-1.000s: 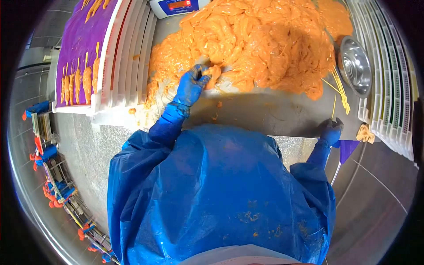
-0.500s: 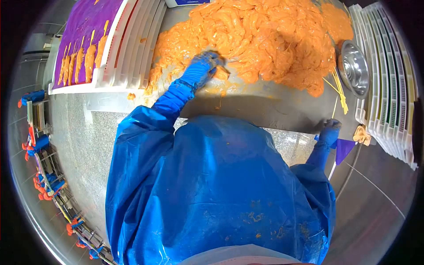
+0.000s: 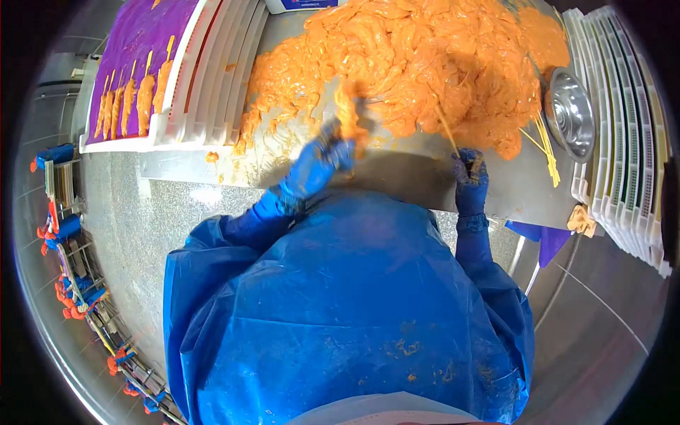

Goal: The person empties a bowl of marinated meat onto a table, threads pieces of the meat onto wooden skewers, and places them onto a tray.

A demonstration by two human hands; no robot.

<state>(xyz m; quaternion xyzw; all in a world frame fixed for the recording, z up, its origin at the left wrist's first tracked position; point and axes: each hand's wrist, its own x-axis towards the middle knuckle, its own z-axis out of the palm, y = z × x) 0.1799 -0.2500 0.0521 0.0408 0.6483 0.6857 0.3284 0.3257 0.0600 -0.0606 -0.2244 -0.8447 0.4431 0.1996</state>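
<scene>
Orange-coated meat (image 3: 411,64) lies in a large heap across the metal table (image 3: 397,170). My left hand (image 3: 320,164), in a blue glove, grips a strip of the meat (image 3: 347,113) that stands up from its fingers, somewhat blurred. To the right, my right hand (image 3: 470,173), gloved too, has its fingers closed on a thin wooden skewer (image 3: 446,127). The skewer points up and left, its tip over the heap's lower edge. The two hands are apart, both near the table's front edge.
Stacked white trays (image 3: 219,78) stand left, the top one holding skewered meat (image 3: 145,103) on purple lining. At right are a steel bowl (image 3: 569,113), loose skewers (image 3: 547,152) and more stacked trays (image 3: 623,127). Several people (image 3: 64,227) in blue are far left.
My left hand has lifted a meat strip off the table and drawn it toward me. My right hand has moved left and up from the table's edge, with the skewer now tilted toward the heap.
</scene>
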